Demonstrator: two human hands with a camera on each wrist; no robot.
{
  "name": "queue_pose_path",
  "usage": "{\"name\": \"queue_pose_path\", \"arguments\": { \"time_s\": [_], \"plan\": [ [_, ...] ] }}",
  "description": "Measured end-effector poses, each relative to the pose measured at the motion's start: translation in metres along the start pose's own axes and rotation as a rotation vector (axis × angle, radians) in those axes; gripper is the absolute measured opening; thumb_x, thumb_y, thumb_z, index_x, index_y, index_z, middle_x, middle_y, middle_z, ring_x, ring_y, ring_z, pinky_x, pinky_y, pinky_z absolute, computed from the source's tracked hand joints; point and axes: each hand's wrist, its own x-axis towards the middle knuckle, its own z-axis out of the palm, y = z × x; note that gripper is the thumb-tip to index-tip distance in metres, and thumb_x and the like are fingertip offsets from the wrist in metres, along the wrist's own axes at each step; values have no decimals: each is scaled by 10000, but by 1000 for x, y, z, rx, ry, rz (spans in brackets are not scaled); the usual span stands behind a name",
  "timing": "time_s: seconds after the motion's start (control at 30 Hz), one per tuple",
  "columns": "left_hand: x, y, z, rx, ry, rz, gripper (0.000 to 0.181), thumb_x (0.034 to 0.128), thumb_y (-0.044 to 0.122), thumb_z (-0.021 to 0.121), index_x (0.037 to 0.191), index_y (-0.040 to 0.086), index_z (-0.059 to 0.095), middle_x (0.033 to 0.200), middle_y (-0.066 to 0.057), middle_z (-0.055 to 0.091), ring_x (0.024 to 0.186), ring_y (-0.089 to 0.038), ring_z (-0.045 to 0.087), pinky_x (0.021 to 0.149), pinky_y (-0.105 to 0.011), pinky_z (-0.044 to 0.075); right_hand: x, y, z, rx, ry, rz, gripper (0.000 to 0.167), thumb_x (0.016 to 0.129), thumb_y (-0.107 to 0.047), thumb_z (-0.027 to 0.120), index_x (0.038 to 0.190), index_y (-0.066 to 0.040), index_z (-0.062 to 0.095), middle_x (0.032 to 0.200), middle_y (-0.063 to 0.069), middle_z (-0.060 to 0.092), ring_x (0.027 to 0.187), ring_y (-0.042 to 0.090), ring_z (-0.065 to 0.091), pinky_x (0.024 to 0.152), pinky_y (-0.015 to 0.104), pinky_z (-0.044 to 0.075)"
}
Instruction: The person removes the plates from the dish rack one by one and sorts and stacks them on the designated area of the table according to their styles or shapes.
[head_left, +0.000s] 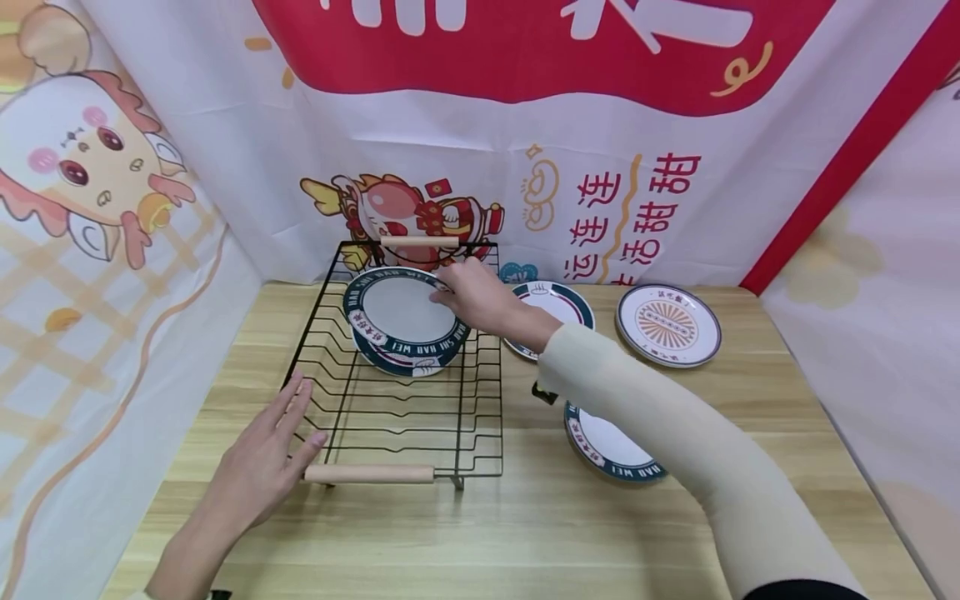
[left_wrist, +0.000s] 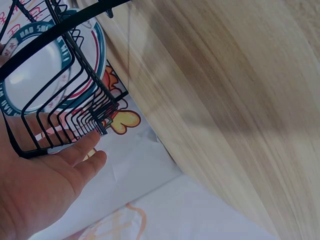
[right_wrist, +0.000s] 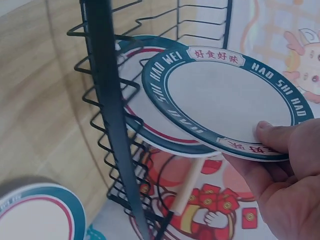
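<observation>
My right hand (head_left: 483, 296) pinches the rim of a white plate (head_left: 397, 308) with a teal lettered border, thumb on its face and fingers beneath. The held plate is tilted above the black wire dish rack (head_left: 501, 400). Behind it, a second teal-rimmed plate (right_wrist: 150, 120) stands in the rack, partly covered by the held one. At the rack's near left side, my left hand (head_left: 258, 454) rests its extended fingers against the wire edge, close to the wooden handle (head_left: 371, 474). The left wrist view shows those fingers (left_wrist: 80, 150) along the wires.
Right of the rack, a teal-rimmed plate (head_left: 555, 300) lies partly behind my right forearm. Beyond it is a plate with an orange sunburst (head_left: 667, 325). Another teal-rimmed dish (head_left: 615, 442) sits nearer, partly under my sleeve. A printed cloth (head_left: 450, 125) hangs behind the wooden table (head_left: 510, 542).
</observation>
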Motion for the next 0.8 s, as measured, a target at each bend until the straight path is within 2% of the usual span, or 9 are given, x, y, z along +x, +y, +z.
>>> {"name": "queue_pose_path", "arguments": {
  "time_s": [0.17, 0.3, 0.53, 0.67, 0.8],
  "plan": [
    [1, 2, 0, -5, 1, 4, 748, 1082, 377, 584, 1666, 23, 279, 1776, -100, 152, 1469, -533, 388, 1027, -749, 458, -15, 1, -17, 1, 61, 2, 159, 1029, -157, 715, 927, -36, 729, 766, 61, 681, 624, 150, 557, 584, 244, 451],
    [1, 2, 1, 1, 2, 10, 746, 1083, 375, 583, 1665, 20, 280, 1774, -107, 160, 1464, -533, 395, 1019, -744, 468, -30, 3, -30, -22, 107, 8, 148, 1021, -150, 727, 935, -30, 741, 751, 63, 678, 612, 162, 554, 562, 251, 442],
    [1, -2, 1, 10, -1, 4, 745, 1093, 393, 560, 1672, 31, 262, 1780, -89, 134, 1464, -535, 394, 1008, -744, 475, -59, 7, -52, -36, 202, -1, 198, 981, -113, 767, 812, -29, 708, 733, 83, 703, 602, 183, 608, 558, 294, 521],
    [1, -3, 1, 8, -6, 1, 748, 1097, 402, 551, 1676, 37, 251, 1781, -85, 126, 1462, -536, 395, 1003, -749, 471, -74, 11, -63, -33, 235, -10, 166, 967, -98, 779, 834, -23, 715, 713, 86, 707, 576, 183, 604, 535, 301, 508],
    [0, -2, 1, 4, -3, 3, 748, 1096, 404, 555, 1674, 36, 258, 1780, -89, 138, 1462, -532, 397, 1000, -748, 473, -92, 13, -72, -45, 238, 33, 116, 976, -114, 774, 920, -13, 759, 781, 107, 763, 597, 184, 660, 538, 301, 544]
  ]
}}
